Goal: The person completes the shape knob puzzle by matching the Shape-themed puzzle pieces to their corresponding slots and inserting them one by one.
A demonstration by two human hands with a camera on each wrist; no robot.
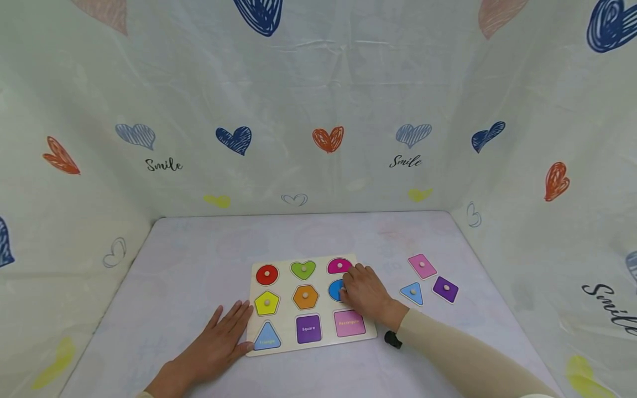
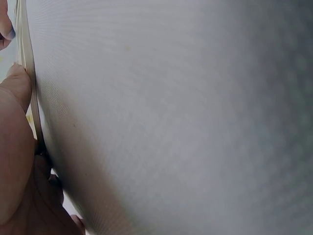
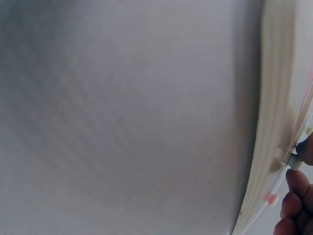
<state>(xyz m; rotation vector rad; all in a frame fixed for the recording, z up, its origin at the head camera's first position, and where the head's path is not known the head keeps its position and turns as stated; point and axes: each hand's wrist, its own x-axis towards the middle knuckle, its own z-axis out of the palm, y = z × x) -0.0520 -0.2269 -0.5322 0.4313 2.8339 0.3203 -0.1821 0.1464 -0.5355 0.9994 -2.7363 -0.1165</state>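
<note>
A cream puzzle board [image 1: 286, 326] lies on the table. My left hand [image 1: 211, 345] is spread flat at its left edge, thumb against the lower left corner; the left wrist view shows part of this hand [image 2: 17, 112] beside the board's edge. At the board's right side, my right hand [image 1: 367, 292] reaches over the blue oval piece [image 1: 335, 289] and partly covers it. In the right wrist view, thumb and finger pinch a small knob [image 3: 294, 161]. Just above it in the head view sits a magenta half-circle piece [image 1: 338, 265].
Red circle [image 1: 267, 275], green heart [image 1: 303, 270], yellow pentagon [image 1: 266, 303] and orange hexagon [image 1: 305, 297] sit in the board. The bottom row shows printed shapes. Loose on the right lie a pink rectangle [image 1: 422, 266], blue triangle [image 1: 411, 293] and purple square [image 1: 445, 289].
</note>
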